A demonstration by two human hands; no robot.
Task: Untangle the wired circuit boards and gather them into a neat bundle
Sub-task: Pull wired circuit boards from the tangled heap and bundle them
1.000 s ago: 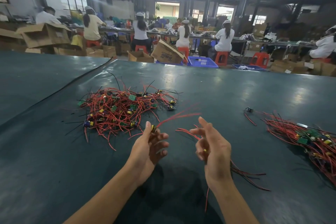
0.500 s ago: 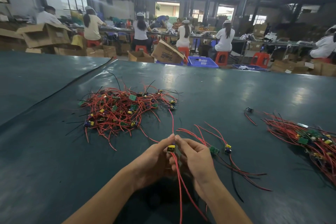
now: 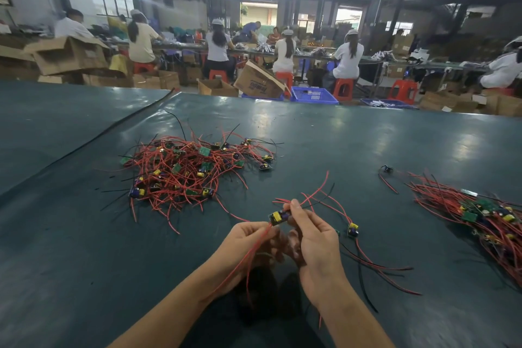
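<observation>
Head view, looking down over a dark green surface (image 3: pixel 84 263).

Right grip (image 3: pixel 316 248) is pinching a small circuit board (image 3: pixel 278 216) with a yellow part on it, thumb and fingertips (image 3: pixel 293 207) curled onto its right end. The board is being held up off the surface, between the two grips and just in front of the person.

Left grip (image 3: pixel 243 243) is closing round the held board's red wires (image 3: pixel 254 254) just below the board. The wires are trailing down across the palm toward the wrist. More red and black leads are fanning up and to the right from behind the right fingers.

A second loose board (image 3: pixel 353 230), yellow and blue, is lying on the surface just beside the right grip, its red and black leads running off to the right. Something green is peeking out at the edge of that hand; too hidden to tell what it is.

A tangled pile (image 3: pixel 192 169) of red-wired boards is sitting to the far left, well apart from the grips. A straighter bundle (image 3: pixel 480 215) is lying at the right edge. A small stray piece (image 3: pixel 386 169) is lying near its top end.

Beyond the surface, workers are sitting on red stools at long benches. Cardboard boxes (image 3: pixel 258 82) and a blue basket (image 3: pixel 313 94) are standing on the floor.
</observation>
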